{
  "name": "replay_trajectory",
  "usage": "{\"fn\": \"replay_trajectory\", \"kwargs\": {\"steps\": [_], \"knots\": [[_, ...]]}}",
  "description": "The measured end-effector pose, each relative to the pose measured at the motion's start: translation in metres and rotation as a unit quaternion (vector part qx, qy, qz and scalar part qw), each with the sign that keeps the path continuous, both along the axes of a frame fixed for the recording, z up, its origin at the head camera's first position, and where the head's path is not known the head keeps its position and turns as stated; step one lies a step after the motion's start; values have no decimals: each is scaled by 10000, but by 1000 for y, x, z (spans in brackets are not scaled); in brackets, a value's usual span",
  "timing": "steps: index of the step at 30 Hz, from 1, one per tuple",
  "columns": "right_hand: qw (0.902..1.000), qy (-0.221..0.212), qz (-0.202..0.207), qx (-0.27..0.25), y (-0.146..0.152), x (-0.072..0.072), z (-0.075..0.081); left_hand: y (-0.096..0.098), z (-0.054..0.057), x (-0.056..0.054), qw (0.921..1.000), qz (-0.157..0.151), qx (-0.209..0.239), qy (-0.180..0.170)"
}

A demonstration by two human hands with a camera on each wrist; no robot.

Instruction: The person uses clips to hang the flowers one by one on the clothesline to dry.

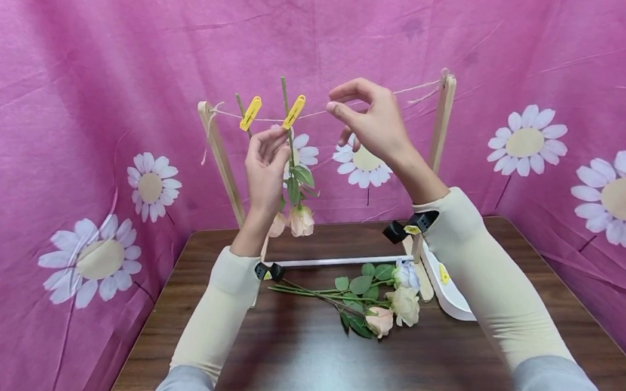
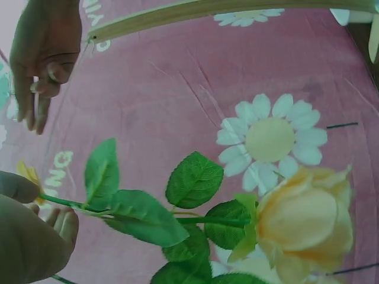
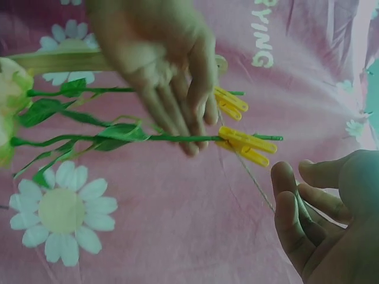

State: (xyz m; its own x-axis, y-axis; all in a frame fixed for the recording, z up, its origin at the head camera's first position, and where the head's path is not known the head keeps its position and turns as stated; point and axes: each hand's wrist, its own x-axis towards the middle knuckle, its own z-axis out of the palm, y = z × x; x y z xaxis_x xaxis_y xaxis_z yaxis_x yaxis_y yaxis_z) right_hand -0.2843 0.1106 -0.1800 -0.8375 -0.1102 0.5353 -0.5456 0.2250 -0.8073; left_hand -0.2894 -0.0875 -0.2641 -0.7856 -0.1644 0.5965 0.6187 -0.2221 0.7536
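Observation:
Two pale peach roses hang head down from a thin string [image 1: 316,114], each stem clipped by a yellow clothespin. My left hand [image 1: 265,168] is beside the nearer rose [image 1: 301,221], just below its clothespin [image 1: 294,112]. In the right wrist view its fingers look straight, with the green stem [image 3: 172,138] crossing the fingertips and the thumb apart from it. The other clothespin [image 1: 251,114] is to the left, its rose [image 1: 276,225] partly hidden by my left hand. My right hand [image 1: 375,117] is raised by the string to the right, fingers loosely bent, holding nothing.
Wooden posts [image 1: 440,125] carry the string, and a white rod [image 1: 344,261] joins the stand low down. Several roses [image 1: 404,305] lie on the brown table [image 1: 302,363]. A white tray [image 1: 454,306] with a yellow clothespin [image 1: 444,274] sits at right, partly behind my sleeve.

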Motion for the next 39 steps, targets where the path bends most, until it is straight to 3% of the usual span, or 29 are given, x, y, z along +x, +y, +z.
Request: {"fn": "replay_trajectory", "kwargs": {"steps": [6,12,18,27,33,39], "knots": [[9985,7,-260,472,19,9,-13,-10,-10,18,9959,561,-657,263],[9964,-25,-471,710,43,17,-34,-25,-32,30,9879,1024,-1164,26],[9924,-66,-636,1049,73,27,-57,-41,-57,40,9837,617,-1677,-181],[9808,-395,-944,1661,115,44,-86,-55,-109,51,9637,-208,-2655,197],[9675,-386,-1112,2237,143,47,-109,-59,-147,56,9457,-337,-3229,-128],[9479,-676,-1028,2937,179,41,-141,-66,-174,51,9213,-578,-3823,-426]]}}
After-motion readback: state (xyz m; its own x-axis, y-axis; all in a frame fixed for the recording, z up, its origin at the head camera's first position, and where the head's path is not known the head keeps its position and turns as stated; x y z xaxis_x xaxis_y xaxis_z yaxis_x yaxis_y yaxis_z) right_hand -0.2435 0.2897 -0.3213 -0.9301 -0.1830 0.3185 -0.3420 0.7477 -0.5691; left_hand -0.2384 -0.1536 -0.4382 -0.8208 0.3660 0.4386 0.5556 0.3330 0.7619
